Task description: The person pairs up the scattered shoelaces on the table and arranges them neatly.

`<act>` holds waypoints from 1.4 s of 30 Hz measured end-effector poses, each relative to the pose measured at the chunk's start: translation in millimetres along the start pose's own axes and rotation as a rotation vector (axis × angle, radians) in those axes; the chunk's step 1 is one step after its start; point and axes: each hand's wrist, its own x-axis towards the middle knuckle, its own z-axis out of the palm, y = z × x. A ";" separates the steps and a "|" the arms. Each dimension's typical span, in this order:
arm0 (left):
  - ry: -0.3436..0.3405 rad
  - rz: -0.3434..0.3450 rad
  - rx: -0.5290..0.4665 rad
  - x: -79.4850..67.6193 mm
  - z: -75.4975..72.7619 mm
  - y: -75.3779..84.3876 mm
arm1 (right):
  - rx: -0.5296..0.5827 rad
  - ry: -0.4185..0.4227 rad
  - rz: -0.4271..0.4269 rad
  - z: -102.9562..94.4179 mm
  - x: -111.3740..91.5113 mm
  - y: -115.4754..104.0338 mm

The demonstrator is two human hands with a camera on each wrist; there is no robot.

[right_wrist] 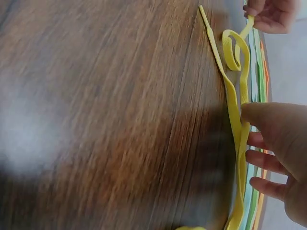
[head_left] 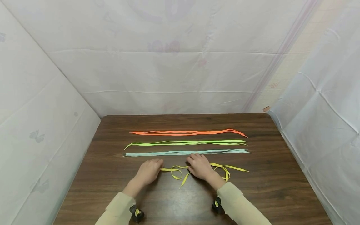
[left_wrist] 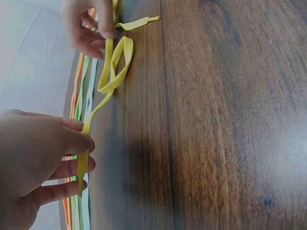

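A yellow shoelace (head_left: 176,177) lies in loops between and beyond both hands, nearest the person. My left hand (head_left: 150,171) pinches it close to one tip between thumb and fingers, as the left wrist view shows. Farther along, my right hand (head_left: 200,166) pinches the same lace (right_wrist: 244,115) between thumb and index finger, its other fingers spread. One loose tip points toward the person between the hands; more lace curls out to the right of the right hand. Just beyond the hands, a light blue shoelace (head_left: 157,154) lies stretched lengthwise, doubled.
Behind the blue lace lie a green shoelace (head_left: 168,143) and, farther back, an orange shoelace (head_left: 174,133), both stretched roughly parallel. The dark wooden table (head_left: 112,125) meets pale sheeting (head_left: 174,78) at its back and sides.
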 end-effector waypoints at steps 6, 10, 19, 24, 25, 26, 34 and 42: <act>0.015 -0.028 0.003 -5.4 -4.4 -4.5 | -0.019 -0.012 0.006 3.4 1.8 -3.2; 0.010 -0.055 0.009 -9.5 -6.5 -10.0 | -0.011 -0.005 0.012 4.0 1.3 -3.7; 0.012 -0.095 0.000 -19.8 -7.6 -26.1 | 0.037 0.042 0.006 -2.8 -9.0 1.6; 0.013 -0.136 -0.006 -25.6 -9.1 -32.2 | 0.051 0.083 -0.006 -8.4 -18.4 6.3; 0.013 -0.142 -0.010 -26.5 -9.6 -33.1 | 0.049 0.089 -0.004 -9.7 -20.2 7.5; 0.014 -0.147 -0.010 -27.3 -10.0 -34.0 | 0.049 0.096 -0.002 -10.6 -22.0 8.9; 0.051 -0.170 0.000 -32.2 -14.2 -43.6 | 0.091 0.153 0.000 -22.4 -33.0 15.9; 0.058 -0.195 0.009 -36.3 -21.1 -53.2 | 0.073 0.183 0.001 -28.8 -40.4 29.4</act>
